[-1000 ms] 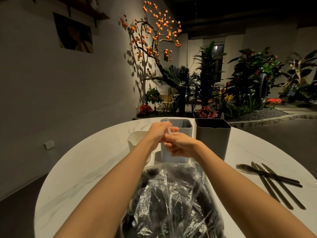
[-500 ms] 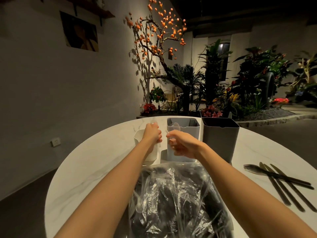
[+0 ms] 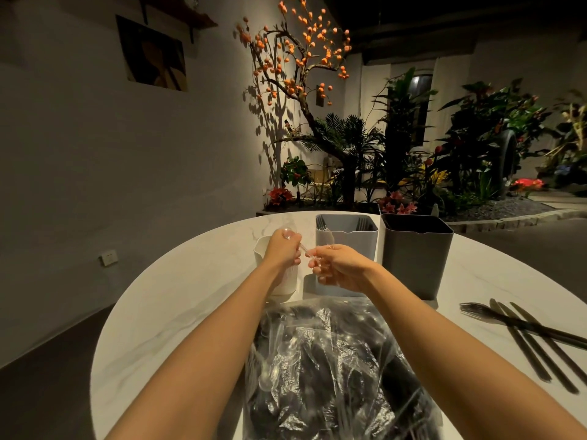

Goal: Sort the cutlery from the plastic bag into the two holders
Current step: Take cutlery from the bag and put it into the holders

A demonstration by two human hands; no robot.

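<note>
Clear plastic is showing in both hands near the middle of the frame: the left hand is curling its fingers around a transparent spoon, whose bowl is poking up above the knuckles while its handle is slanting down and right toward the right hand. The right hand's fingers are closing on another clear piece, its bowl pointing up in front of the light grey holder; exactly what it is I cannot tell. Just behind the left hand, a white cup is standing upright. The dark grey holder is standing just right of the light one. Lower centre, the plastic bag is lying on the white table, with dark cutlery lying at lower right.
</note>
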